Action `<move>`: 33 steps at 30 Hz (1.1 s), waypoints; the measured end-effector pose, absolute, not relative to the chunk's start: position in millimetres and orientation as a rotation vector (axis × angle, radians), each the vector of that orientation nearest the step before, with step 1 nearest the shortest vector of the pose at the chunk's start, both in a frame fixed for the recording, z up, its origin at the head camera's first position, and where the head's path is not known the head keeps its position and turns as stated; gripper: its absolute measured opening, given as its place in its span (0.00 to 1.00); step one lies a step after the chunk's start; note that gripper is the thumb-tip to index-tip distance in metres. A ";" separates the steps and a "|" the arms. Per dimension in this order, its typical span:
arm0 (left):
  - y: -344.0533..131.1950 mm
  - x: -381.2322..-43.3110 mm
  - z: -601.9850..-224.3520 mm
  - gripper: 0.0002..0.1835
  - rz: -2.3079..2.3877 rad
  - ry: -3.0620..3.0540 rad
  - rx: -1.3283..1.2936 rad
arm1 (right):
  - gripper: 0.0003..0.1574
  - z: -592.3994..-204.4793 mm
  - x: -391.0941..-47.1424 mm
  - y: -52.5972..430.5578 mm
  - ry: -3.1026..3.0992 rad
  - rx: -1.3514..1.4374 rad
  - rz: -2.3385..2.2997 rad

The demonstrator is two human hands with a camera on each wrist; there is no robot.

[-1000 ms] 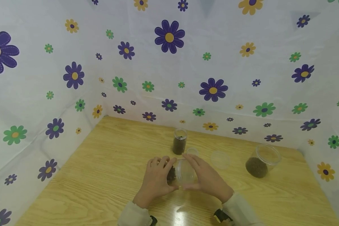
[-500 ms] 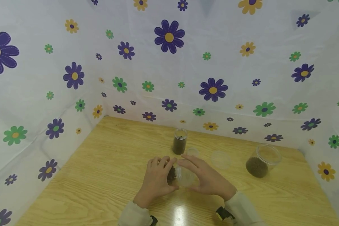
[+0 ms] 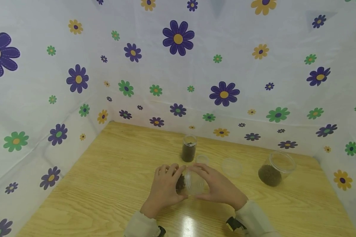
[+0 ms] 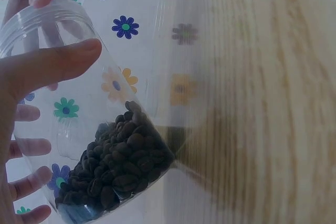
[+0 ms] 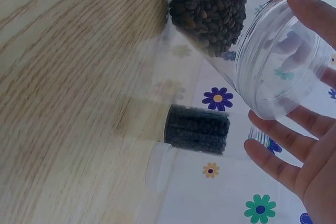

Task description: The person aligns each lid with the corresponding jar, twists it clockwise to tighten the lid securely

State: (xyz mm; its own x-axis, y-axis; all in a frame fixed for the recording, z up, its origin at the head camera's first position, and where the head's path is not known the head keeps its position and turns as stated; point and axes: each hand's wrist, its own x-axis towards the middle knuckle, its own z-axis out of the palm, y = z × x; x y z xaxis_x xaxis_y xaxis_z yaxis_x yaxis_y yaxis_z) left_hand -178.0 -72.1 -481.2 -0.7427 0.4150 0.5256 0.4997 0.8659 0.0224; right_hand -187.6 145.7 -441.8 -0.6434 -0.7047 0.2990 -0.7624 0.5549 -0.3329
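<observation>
My left hand [image 3: 165,187] grips a clear plastic jar [image 4: 79,93] with dark coffee beans [image 4: 118,166] in its lower part. In the head view the jar leans to the right, its bottom end close to the table in the left wrist view. A clear screw lid [image 5: 286,69] sits at the jar's mouth. My right hand [image 3: 221,187] holds that lid, thumb and fingers spread around its rim. In the head view, the left hand hides much of the jar's body.
Behind the hands stands a narrow uncovered jar [image 3: 189,149] of dark beans. Two clear lids lie flat near it, a small lid [image 3: 202,159] and a larger lid [image 3: 232,167]. A wide uncovered jar [image 3: 273,171] with dark contents stands right. Flowered cloth [image 3: 178,72] surrounds the wooden table [image 3: 112,158].
My right hand has shifted slightly to the right and its fingers have changed position around the lid. The left hand and the jar have stayed in place.
</observation>
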 end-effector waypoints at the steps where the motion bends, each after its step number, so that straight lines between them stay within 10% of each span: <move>1: -71.9 -178.0 -481.1 0.54 -0.217 -2.518 -0.665 | 0.56 -441.9 -187.3 145.7 -2.663 1.242 0.670; 33: -72.5 -176.5 -477.8 0.54 -0.247 -2.533 -0.662 | 0.62 -445.0 -181.0 139.8 -2.837 0.954 0.840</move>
